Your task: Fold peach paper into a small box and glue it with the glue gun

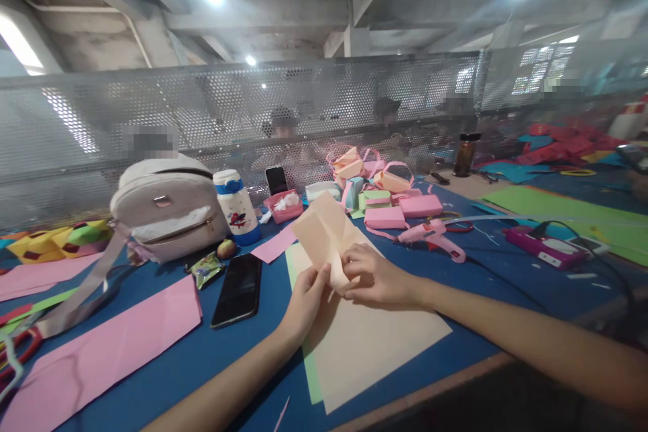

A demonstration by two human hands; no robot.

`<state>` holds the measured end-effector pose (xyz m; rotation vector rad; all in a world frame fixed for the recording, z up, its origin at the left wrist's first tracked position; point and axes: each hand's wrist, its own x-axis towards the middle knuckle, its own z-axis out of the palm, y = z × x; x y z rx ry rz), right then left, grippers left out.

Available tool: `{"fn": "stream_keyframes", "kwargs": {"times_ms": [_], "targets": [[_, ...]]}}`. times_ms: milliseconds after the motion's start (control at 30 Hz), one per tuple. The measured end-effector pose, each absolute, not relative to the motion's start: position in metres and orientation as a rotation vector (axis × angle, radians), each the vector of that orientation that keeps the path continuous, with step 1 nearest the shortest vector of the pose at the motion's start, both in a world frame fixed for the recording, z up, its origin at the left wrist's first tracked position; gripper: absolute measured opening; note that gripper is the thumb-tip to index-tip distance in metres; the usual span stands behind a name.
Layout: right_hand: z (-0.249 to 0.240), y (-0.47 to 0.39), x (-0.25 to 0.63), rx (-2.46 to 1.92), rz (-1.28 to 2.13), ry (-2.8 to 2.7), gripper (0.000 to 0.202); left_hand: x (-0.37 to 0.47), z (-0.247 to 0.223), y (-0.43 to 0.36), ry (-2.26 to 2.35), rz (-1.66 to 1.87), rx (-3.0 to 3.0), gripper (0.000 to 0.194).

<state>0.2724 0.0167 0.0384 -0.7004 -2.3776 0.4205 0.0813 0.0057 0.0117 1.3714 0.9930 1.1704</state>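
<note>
Evidently, folded paper is pointing lengthwise away.
Left hand and right hand are pinching its near end.

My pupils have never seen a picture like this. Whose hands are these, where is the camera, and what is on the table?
There is no machine: a person works with bare hands. One camera, worn on the person's head, looks forward and down. The left hand and right hand hold a folded cream paper. Below, a larger cream sheet overlaps a green sheet on the blue table. Towards the left are a black phone, a bottle and a backpack; towards the right, a pink glue gun.
</note>
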Motion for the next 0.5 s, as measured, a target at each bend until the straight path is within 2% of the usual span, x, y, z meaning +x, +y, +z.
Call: {"fn": "stream_keyframes", "kwargs": {"times_ms": [167, 367, 500], "targets": [[0.0359, 0.0215, 0.273, -0.664, 0.44, -2.292, 0.023, 0.0779, 0.0138, 0.0083, 1.018, 1.198, 1.443, 0.053], [0.0353, 0.0217, 0.2749, -0.665, 0.44, -2.258, 0.031, 0.0757, 0.0187, 0.008, 1.003, 1.297, 1.494, 0.036], [0.0351, 0.019, 0.2739, -0.683, 0.436, -2.266, 0.032, 0.0768, 0.0185, 0.008, 0.989, 1.329, 1.468, 0.037]]}}
